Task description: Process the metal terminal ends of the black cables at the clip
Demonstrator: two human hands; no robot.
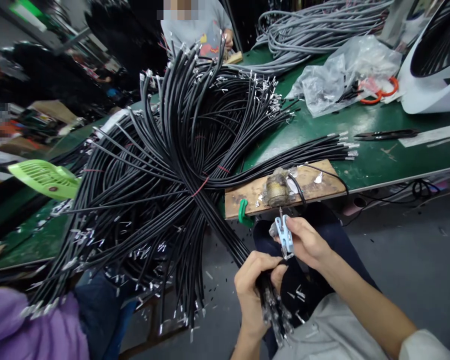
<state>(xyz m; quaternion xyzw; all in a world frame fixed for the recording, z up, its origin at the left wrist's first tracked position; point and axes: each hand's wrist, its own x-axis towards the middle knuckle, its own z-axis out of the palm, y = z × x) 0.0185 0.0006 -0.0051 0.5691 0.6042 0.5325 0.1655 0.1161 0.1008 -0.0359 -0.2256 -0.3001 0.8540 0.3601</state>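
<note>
My left hand (pixel 253 287) is closed around a bunch of black cables (pixel 272 305) whose metal-tipped ends hang down over my lap. My right hand (pixel 303 242) grips a small light-blue tool (pixel 285 236), its metal tip pointing up towards a wooden board (pixel 322 182). A worn metal fixture (pixel 276 189) sits on that board, just above the tool. A huge bundle of black cables (pixel 165 165), tied with red bands, fans out over the green table (pixel 360 150) to my left.
A green clamp (pixel 242 210) holds the board at the table edge. Black snips (pixel 388 134), a clear plastic bag (pixel 341 75), grey cables (pixel 315 30) and a white fan (pixel 435 60) lie further back. A person in grey stands across the table; a purple sleeve (pixel 22 330) is lower left.
</note>
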